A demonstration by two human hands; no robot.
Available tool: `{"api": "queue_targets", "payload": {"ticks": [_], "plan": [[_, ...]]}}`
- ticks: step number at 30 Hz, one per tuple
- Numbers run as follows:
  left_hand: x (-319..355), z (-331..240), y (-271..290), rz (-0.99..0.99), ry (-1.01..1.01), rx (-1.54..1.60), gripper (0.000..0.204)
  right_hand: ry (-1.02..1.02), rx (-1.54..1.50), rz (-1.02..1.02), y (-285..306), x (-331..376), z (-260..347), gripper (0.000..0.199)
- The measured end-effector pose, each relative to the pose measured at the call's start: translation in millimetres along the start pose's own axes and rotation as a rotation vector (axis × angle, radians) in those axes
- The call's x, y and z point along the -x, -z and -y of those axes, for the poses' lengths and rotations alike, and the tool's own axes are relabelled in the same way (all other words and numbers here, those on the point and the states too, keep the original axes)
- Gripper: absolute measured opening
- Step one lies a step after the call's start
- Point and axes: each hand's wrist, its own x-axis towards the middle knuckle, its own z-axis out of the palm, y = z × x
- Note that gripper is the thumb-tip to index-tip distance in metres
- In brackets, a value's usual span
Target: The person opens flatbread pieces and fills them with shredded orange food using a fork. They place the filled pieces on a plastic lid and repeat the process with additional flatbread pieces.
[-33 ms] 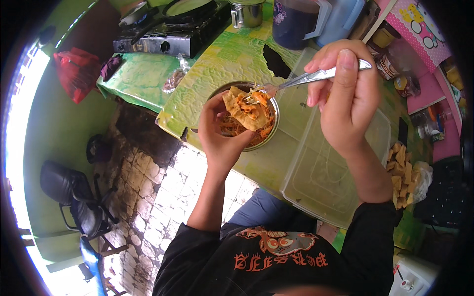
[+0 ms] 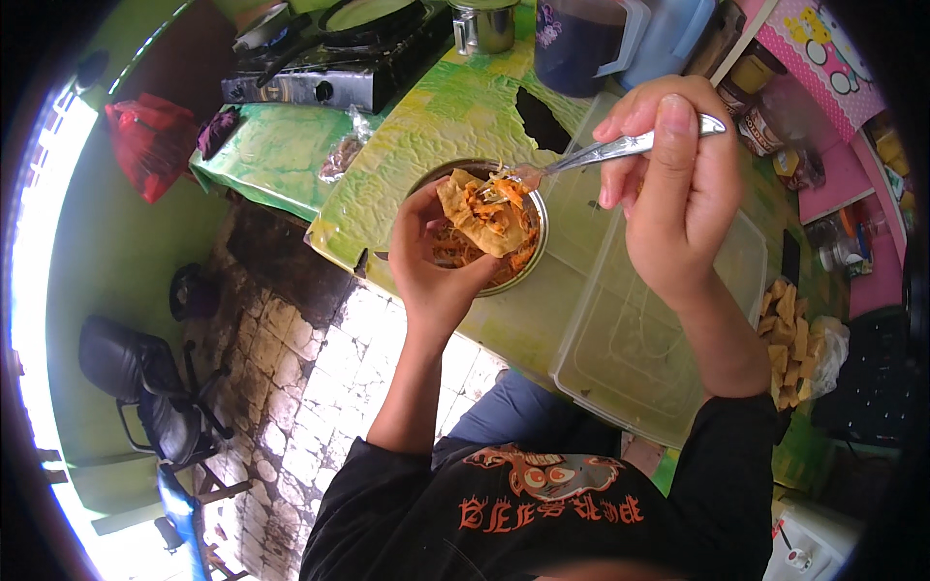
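My left hand (image 2: 433, 257) holds an opened, golden-brown piece of fried tofu (image 2: 473, 229) between thumb and fingers, its hollow facing up. Orange shreds and pale strands, like carrot and bean sprouts, lie on it. Beneath it stands a round metal bowl (image 2: 544, 228) with more of the shredded vegetable filling (image 2: 450, 250). My right hand (image 2: 678, 184) grips a silver fork (image 2: 605, 150) by its handle. The fork's tines meet the filling at the tofu's upper right edge, where some strands stick up. Part of the bowl is hidden by my left hand and the tofu.
Right of the bowl lies a wide clear plastic container (image 2: 620, 358). Brown tofu pieces (image 2: 787, 339) in a plastic bag are beyond it. A gas stove (image 2: 329, 77), a metal pot (image 2: 484, 29) and a dark pitcher (image 2: 576, 48) stand at the back. A black chair (image 2: 155, 387) is left.
My right hand and the fork have shifted very slightly left. My left hand and the tofu stay in place.
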Motion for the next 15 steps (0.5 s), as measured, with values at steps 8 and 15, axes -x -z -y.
{"api": "queue_targets", "payload": {"ticks": [8,15], "plan": [[-1,1,1,0.003,0.043,0.062,0.070,0.063,0.139,0.096,-4,3,-3,0.020],[-3,-1,0,0.004,0.043,0.082,0.068,0.062,0.025,0.001,11,0,-1,0.020]]}}
